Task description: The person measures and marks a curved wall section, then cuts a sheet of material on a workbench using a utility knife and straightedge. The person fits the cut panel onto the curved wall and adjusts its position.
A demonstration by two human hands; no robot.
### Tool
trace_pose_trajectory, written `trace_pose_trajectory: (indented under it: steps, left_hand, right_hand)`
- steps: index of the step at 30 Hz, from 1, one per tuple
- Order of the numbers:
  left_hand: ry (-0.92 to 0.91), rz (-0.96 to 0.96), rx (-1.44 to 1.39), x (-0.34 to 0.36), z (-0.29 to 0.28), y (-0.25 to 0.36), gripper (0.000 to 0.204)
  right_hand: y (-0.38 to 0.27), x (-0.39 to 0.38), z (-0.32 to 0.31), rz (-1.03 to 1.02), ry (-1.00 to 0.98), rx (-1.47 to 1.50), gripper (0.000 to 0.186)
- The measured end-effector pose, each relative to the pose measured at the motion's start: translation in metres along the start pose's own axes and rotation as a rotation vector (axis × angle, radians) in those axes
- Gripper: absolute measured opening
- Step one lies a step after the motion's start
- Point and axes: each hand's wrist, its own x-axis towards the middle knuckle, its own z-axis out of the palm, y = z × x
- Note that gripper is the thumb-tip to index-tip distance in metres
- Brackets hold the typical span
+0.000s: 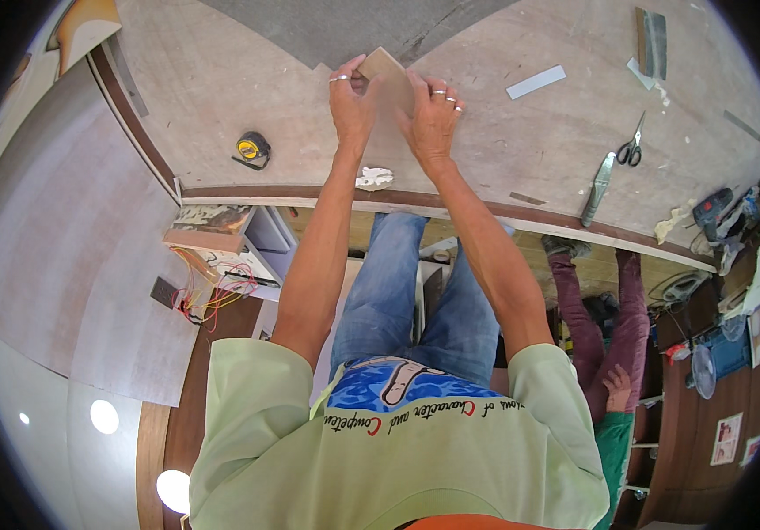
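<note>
My left hand (351,104), with a ring on a finger, curls round the left side of a flat tan-brown rectangular piece (383,69). The right side of that piece is gripped by my right hand (433,117), which wears several rings. The piece is tilted over the pale worktop (283,97), near a large dark grey sheet (345,26). Blur hides its lower part, and I cannot tell its material. Nearer to me lies a crumpled white lump of paste or putty (375,178) by the worktop's brown front edge.
A yellow-black tape measure (253,148) lies to the left. On the right are a white strip (535,82), scissors (633,146), a green-handled cutter (599,187) and a power drill (713,208). Loose wires (212,291) hang below at left. Another person's legs (605,327) stand at right.
</note>
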Motion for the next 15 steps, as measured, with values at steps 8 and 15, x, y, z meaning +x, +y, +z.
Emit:
trace_pose_trajectory:
  steps: [8, 15]
  left_hand:
    - [-0.005, 0.017, -0.018, 0.0012, 0.0010, -0.0044, 0.049]
    - [-0.006, 0.028, -0.007, 0.0010, 0.0001, -0.0033, 0.049]
  right_hand:
    - [0.0032, -0.0010, 0.0007, -0.021, 0.010, -0.043, 0.074]
    - [0.0058, -0.0011, 0.0028, -0.038, 0.032, -0.024, 0.071]
